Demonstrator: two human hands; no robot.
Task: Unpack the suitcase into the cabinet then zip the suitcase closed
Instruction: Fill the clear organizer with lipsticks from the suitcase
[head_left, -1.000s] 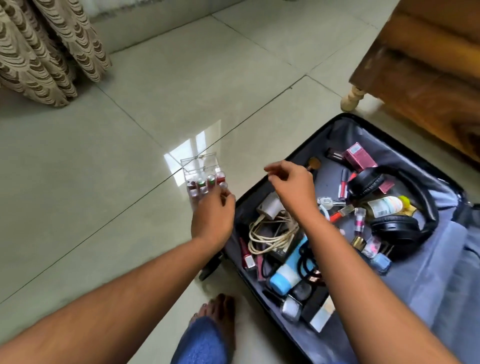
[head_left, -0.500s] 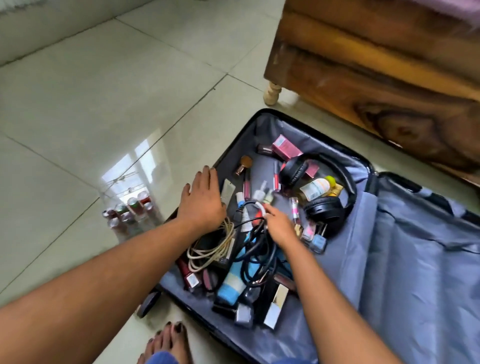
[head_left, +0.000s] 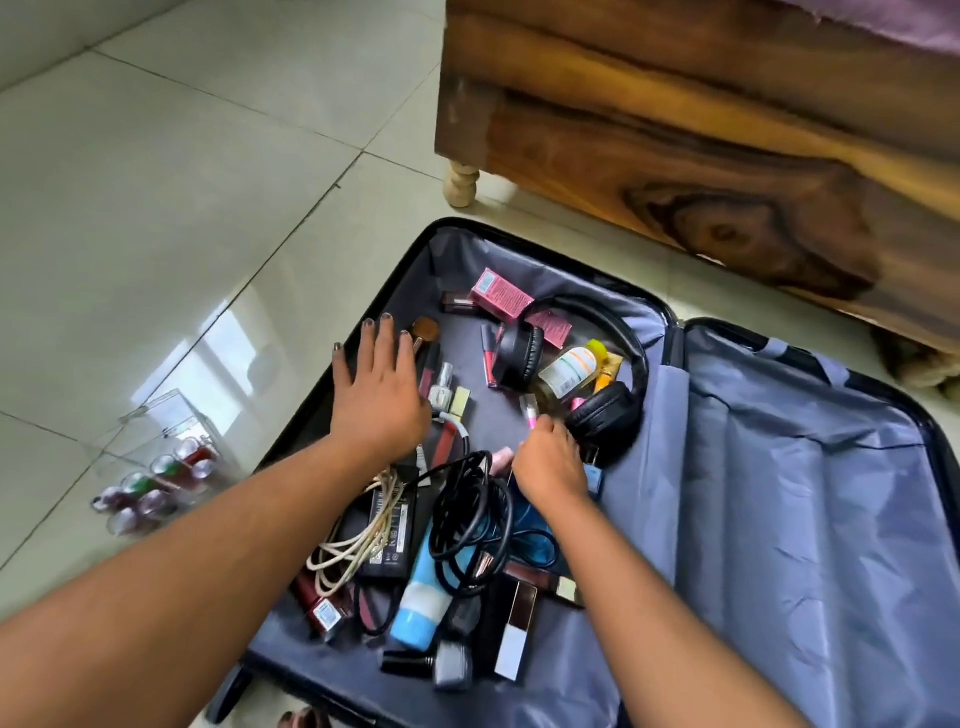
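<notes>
Pink lip-gloss tube (head_left: 530, 410) sticks up from the right hand's (head_left: 550, 465) pinch; left hand (head_left: 379, 389) lies flat, fingers spread, inside the suitcase (head_left: 779, 467).

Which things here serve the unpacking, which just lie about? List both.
For the job: open black grey-lined suitcase, black over-ear headphones, pale blue plastic tube, pink cardboard box.
Lying about: clear plastic organiser of small bottles, brown wooden furniture.

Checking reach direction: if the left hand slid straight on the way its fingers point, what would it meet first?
Likely the suitcase rim: the left hand lies flat, its fingers pointing there. The brush sits just right of that line; depth is unclear.
</notes>
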